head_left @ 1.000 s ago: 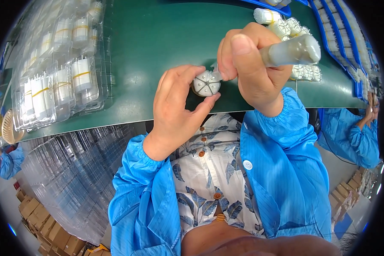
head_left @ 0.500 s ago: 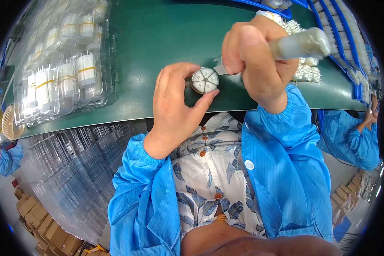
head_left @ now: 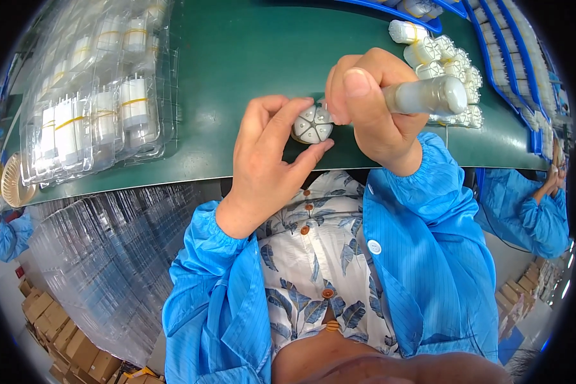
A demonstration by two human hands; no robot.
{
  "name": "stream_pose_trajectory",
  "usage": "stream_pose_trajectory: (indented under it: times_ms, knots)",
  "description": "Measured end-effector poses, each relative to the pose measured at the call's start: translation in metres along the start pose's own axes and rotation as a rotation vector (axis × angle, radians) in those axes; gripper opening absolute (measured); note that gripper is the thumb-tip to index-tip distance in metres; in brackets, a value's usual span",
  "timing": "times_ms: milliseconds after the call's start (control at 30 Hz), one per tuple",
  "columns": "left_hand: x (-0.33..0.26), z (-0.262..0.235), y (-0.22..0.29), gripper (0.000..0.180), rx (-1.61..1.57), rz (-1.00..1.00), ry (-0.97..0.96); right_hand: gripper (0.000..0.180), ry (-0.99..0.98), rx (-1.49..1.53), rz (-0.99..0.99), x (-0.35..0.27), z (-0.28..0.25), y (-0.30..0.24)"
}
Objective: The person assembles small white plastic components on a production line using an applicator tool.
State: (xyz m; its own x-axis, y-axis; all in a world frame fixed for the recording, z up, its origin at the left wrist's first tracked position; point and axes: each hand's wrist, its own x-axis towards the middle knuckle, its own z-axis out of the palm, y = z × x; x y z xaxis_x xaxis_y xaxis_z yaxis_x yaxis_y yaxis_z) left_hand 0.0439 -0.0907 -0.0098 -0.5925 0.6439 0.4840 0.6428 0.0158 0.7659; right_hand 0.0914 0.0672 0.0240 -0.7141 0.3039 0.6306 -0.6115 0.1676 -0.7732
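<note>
On the left of the green table (head_left: 237, 57), clear trays (head_left: 99, 96) are stacked. By the left hand (head_left: 262, 157), between thumb and fingers, a round white piece (head_left: 313, 125) is pinched; just beside it, a thick-handled tool (head_left: 425, 96) is clenched in the right hand (head_left: 379, 105).

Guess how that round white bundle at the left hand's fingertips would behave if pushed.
The round white bundle, between the left hand's thumb and fingers, might roll if laid on its side, judging by its round outline. Its wedge-shaped segments could perhaps shift slightly, since dark seams divide them.
</note>
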Motion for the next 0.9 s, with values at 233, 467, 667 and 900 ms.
stream_pose_trajectory:
  times_ms: [233,467,667,900]
  knots:
    - [-0.007,-0.003,0.0,0.061,0.014,-0.029,0.018,0.025,0.012,-0.002,0.057,0.008,-0.002,-0.015]
    - [-0.01,-0.004,-0.005,0.064,-0.124,-0.099,0.014,0.026,-0.186,-0.118,0.034,0.014,-0.005,-0.005]
    - [-0.005,-0.011,0.002,0.054,-0.059,-0.061,-0.068,0.025,-0.161,-0.09,0.049,0.013,0.001,-0.005]
    - [-0.005,-0.013,-0.001,0.049,-0.144,-0.097,-0.114,0.026,-0.13,-0.149,0.065,0.011,0.001,-0.004]
